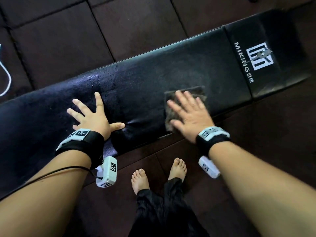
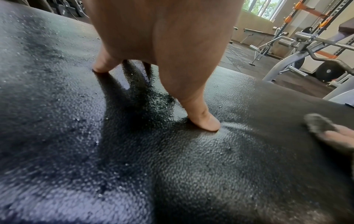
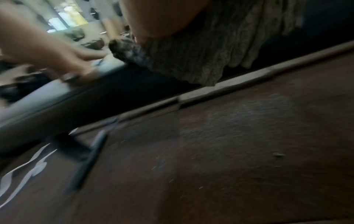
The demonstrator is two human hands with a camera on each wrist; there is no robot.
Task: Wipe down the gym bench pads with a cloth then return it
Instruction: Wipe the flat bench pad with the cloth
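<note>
A long black bench pad [image 1: 147, 74] runs diagonally across the head view, wet with droplets on its left half. A grey-brown cloth [image 1: 196, 94] lies flat on the pad near its front edge. My right hand [image 1: 186, 112] presses flat on the cloth with straight, spread fingers. My left hand [image 1: 92, 115] rests flat on the bare pad to the left, fingers splayed. In the left wrist view the thumb [image 2: 203, 119] dents the textured pad [image 2: 172, 166], and the cloth [image 2: 318, 124] shows at the right. The right wrist view is blurred, with the cloth [image 3: 191, 57] hanging over the pad's edge.
A shorter pad section with a white MIKING logo [image 1: 259, 55] adjoins at the right. Dark rubber floor tiles [image 1: 68, 41] surround the bench. My bare feet [image 1: 140, 180] stand close in front. A white cord [image 1: 6, 77] lies at far left. A barbell rack [image 2: 306, 45] stands beyond.
</note>
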